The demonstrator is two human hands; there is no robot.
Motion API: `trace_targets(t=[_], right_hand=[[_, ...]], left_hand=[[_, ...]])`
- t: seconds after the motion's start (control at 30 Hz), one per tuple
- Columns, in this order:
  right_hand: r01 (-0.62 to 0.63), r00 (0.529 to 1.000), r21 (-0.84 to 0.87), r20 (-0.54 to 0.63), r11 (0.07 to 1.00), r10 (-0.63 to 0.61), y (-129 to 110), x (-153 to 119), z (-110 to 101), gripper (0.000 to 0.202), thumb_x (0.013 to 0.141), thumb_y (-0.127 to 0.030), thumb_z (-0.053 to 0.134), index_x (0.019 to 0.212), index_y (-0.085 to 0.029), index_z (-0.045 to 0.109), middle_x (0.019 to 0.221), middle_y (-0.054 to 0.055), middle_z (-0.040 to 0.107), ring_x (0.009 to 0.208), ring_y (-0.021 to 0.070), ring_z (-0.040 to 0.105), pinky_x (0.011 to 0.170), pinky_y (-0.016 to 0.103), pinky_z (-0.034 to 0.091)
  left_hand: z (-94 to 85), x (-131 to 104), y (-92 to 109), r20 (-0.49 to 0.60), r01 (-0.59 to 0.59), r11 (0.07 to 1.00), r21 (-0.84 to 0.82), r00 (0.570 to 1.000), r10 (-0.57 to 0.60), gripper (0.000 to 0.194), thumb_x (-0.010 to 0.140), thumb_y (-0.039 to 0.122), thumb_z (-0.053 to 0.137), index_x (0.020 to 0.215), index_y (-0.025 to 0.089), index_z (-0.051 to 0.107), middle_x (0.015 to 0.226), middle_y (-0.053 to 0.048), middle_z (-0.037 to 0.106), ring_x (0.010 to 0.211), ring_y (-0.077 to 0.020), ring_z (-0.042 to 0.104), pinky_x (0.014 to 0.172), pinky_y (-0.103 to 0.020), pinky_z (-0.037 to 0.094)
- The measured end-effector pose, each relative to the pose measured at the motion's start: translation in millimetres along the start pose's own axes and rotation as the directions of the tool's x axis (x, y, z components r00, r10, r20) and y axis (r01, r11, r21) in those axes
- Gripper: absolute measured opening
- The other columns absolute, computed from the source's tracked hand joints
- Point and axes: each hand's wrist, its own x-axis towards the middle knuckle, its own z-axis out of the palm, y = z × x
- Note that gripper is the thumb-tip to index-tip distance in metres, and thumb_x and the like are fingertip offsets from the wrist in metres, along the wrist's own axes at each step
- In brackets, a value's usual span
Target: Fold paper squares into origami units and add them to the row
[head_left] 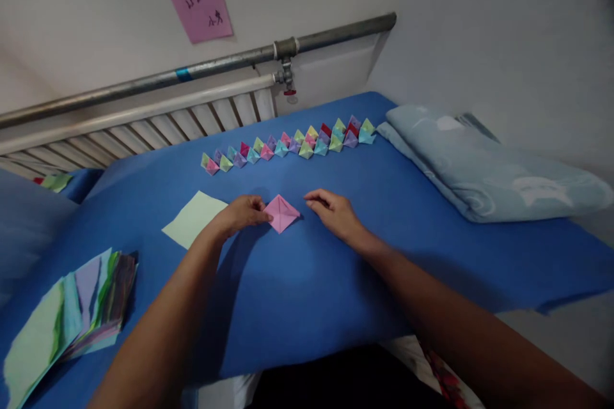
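Note:
A pink folded paper diamond [282, 214] with crease lines lies on the blue bed sheet [297, 294]. At its left corner my left hand [244, 212] grips the paper between thumb and fingers. My right hand [333, 211] hovers just beyond the right corner, apart from the paper. Its fingers are loosely bent with a small gap at the tips, and nothing shows in them. Partly behind my left wrist is a flat pale green paper sheet [194, 217].
Rows of small colourful folded paper pieces [292, 144] stand toward the back. A fanned stack of coloured paper [71, 313] lies at the lower left. A folded light blue blanket [480, 166] sits at the right. Behind run a radiator [192, 116] and a metal pipe [230, 62].

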Motion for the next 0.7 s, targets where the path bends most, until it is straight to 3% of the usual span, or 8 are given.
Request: trace_targets(t=[0.07, 0.13, 0.17, 0.23, 0.3, 0.53, 0.7], right_hand=[[-0.088, 0.996, 0.122, 0.012, 0.989, 0.087, -8.1, -1.1, 2.1, 0.025, 0.081, -0.039, 0.055, 0.091, -0.02, 0.068, 0.085, 0.001, 0.065, 0.075, 0.015, 0.056, 0.07, 0.028, 0.042], [-0.195, 0.98, 0.23, 0.089, 0.953, 0.179, -15.1, -1.4, 6.9, 0.031, 0.08, -0.046, 0.056, 0.094, -0.021, 0.068, 0.084, 0.001, 0.064, 0.071, 0.0139, 0.053, 0.065, 0.027, 0.04], [-0.228, 0.971, 0.267, 0.134, 0.936, 0.198, -17.9, -1.3, 10.0, 0.033, 0.079, -0.048, 0.058, 0.094, -0.021, 0.067, 0.083, 0.0, 0.063, 0.069, 0.0132, 0.051, 0.063, 0.026, 0.039], [-0.256, 0.962, 0.314, 0.177, 0.914, 0.209, -22.4, -1.1, 17.0, 0.031, 0.076, -0.05, 0.062, 0.086, -0.02, 0.066, 0.076, -0.002, 0.059, 0.065, 0.0117, 0.048, 0.061, 0.025, 0.037], [-0.249, 0.966, 0.355, 0.157, 0.901, 0.204, -25.0, -0.7, 23.3, 0.03, 0.072, -0.049, 0.064, 0.076, -0.019, 0.063, 0.067, -0.004, 0.053, 0.061, 0.0106, 0.044, 0.059, 0.024, 0.036], [-0.243, 0.969, 0.4, 0.053, 0.884, 0.242, -20.5, 1.8, 28.5, 0.024, 0.064, -0.042, 0.068, 0.071, -0.019, 0.063, 0.066, -0.003, 0.057, 0.062, 0.0112, 0.047, 0.061, 0.025, 0.039], [-0.194, 0.981, 0.274, 0.049, 0.942, 0.188, -19.3, -0.7, 26.3, 0.019, 0.068, -0.038, 0.065, 0.067, -0.019, 0.061, 0.064, -0.004, 0.055, 0.062, 0.0112, 0.047, 0.061, 0.025, 0.038]], left_hand=[[6.3, -6.2, -0.9, -0.078, -0.039, 0.984, -0.173, 0.997, 0.026, 0.03, 0.067, 0.044, 0.064, 0.062, 0.02, 0.047, 0.059, 0.003, 0.055, 0.056, -0.0117, 0.054, 0.058, -0.025, 0.043], [15.9, -9.7, 0.6, -0.178, -0.079, 0.777, -0.624, 0.983, -0.043, 0.039, 0.055, 0.042, 0.077, 0.06, 0.019, 0.046, 0.058, 0.003, 0.056, 0.054, -0.0106, 0.054, 0.057, -0.024, 0.044], [21.6, -10.8, 2.4, -0.187, -0.082, 0.679, -0.73, 0.979, -0.082, 0.042, 0.05, 0.04, 0.082, 0.061, 0.018, 0.048, 0.058, 0.003, 0.057, 0.054, -0.0098, 0.053, 0.057, -0.023, 0.043], [33.3, -12.4, 7.1, -0.19, -0.104, 0.551, -0.828, 0.977, -0.101, 0.043, 0.048, 0.036, 0.086, 0.062, 0.017, 0.05, 0.058, 0.003, 0.058, 0.053, -0.0089, 0.053, 0.056, -0.022, 0.042], [44.3, -13.8, 11.8, -0.205, -0.132, 0.495, -0.859, 0.974, -0.096, 0.041, 0.049, 0.034, 0.086, 0.062, 0.017, 0.052, 0.058, 0.004, 0.058, 0.053, -0.0079, 0.053, 0.056, -0.022, 0.042], [67.2, -14.4, 13.1, -0.163, -0.105, 0.49, -0.865, 0.984, -0.076, 0.034, 0.056, 0.033, 0.083, 0.064, 0.017, 0.054, 0.056, 0.004, 0.057, 0.052, -0.0084, 0.051, 0.057, -0.025, 0.041], [55.7, -17.0, 8.8, -0.197, -0.168, 0.602, -0.781, 0.98, 0.018, 0.027, 0.062, 0.037, 0.079, 0.077, 0.018, 0.065, 0.07, 0.0, 0.064, 0.065, -0.0123, 0.056, 0.065, -0.027, 0.045]])
